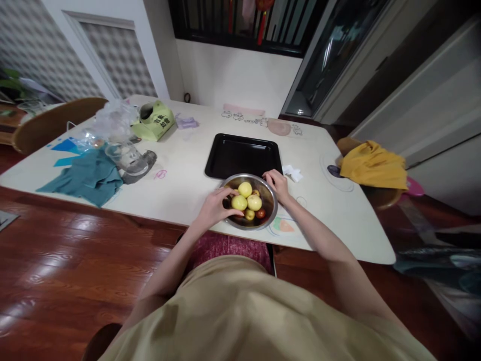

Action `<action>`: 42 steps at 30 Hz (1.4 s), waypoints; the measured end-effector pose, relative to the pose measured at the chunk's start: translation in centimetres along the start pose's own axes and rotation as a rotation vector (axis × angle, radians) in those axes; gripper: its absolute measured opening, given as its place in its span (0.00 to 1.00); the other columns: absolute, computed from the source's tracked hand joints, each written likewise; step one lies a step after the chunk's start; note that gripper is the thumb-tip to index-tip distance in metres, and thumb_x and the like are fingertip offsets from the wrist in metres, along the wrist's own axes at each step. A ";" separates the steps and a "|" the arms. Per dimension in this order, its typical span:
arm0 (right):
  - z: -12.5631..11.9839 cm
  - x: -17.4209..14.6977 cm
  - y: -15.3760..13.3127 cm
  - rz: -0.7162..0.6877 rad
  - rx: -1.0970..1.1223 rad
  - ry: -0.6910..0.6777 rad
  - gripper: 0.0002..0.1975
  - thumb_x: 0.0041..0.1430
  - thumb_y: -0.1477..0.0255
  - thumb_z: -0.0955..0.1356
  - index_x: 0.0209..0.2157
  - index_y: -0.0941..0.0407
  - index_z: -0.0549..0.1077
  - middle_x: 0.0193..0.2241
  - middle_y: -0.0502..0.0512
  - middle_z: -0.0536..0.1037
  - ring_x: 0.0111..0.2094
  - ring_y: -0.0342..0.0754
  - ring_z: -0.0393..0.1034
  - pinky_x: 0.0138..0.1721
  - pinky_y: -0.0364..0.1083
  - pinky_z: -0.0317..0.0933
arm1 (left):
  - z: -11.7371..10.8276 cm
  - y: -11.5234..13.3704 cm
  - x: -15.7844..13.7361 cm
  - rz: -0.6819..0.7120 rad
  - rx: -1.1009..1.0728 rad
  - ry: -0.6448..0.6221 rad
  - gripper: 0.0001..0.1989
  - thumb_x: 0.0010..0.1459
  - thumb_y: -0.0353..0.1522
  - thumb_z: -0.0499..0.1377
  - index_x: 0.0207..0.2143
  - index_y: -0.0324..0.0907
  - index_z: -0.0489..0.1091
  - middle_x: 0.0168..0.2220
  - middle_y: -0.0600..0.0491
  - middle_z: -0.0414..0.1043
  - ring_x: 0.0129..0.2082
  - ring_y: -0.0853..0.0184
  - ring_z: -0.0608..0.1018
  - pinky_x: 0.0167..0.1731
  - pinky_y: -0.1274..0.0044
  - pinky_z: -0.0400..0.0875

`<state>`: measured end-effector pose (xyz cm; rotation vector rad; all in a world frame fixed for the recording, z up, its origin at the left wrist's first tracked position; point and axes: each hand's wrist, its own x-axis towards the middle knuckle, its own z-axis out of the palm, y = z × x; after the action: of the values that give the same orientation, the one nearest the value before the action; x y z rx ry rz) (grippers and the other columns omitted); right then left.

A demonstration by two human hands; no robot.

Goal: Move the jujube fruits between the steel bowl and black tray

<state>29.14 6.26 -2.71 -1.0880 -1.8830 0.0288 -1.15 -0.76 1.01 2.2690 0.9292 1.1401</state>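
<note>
A steel bowl (273, 210) stands near the table's front edge, holding several round yellow-green fruits and smaller reddish ones. My left hand (216, 206) reaches over the bowl's left rim, its thumb and fingers closed around a yellow-green fruit (239, 202). Beside it lie a second yellow-green fruit (245, 189) and a paler one (254, 202). A small red fruit (260, 213) shows lower in the bowl; its kind is unclear. My right hand (277, 183) is curled at the bowl's upper right rim, fingertips partly hidden. Just behind the bowl is a black tray (244, 155) with nothing in it.
A crumpled white tissue (293, 173) lies right of the tray. On the left are a teal cloth (88, 175), a clear plastic container (128, 158), plastic bags (114, 120) and a green paper bag (156, 120). A yellow cloth (374, 165) hangs over a chair at right.
</note>
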 end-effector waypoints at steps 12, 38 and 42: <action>0.0 0.2 0.1 -0.002 0.015 -0.015 0.23 0.78 0.58 0.58 0.33 0.52 0.76 0.30 0.57 0.80 0.33 0.52 0.74 0.37 0.50 0.68 | -0.4 0.2 0.3 0.017 -0.020 -0.078 0.27 0.53 0.44 0.77 0.51 0.42 0.76 0.42 0.49 0.79 0.33 0.66 0.78 0.38 0.74 0.78; -3.4 -3.5 -6.6 -0.196 0.172 -0.076 0.27 0.74 0.51 0.59 0.53 0.51 0.82 0.49 0.64 0.84 0.51 0.62 0.79 0.52 0.65 0.72 | -0.3 0.1 -0.1 0.032 -0.070 -0.080 0.26 0.60 0.45 0.72 0.55 0.42 0.75 0.46 0.46 0.79 0.36 0.65 0.81 0.39 0.72 0.81; -4.1 -4.0 -6.8 -0.129 0.132 0.078 0.22 0.75 0.56 0.60 0.49 0.50 0.83 0.46 0.61 0.84 0.48 0.61 0.78 0.51 0.64 0.72 | -0.9 0.3 -0.4 0.043 -0.091 -0.041 0.26 0.61 0.46 0.71 0.55 0.42 0.76 0.46 0.45 0.80 0.36 0.65 0.81 0.39 0.72 0.81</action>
<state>28.27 -2.25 -0.30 -0.8655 -1.8497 0.0364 -1.98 -1.17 1.53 2.2405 0.8007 1.1258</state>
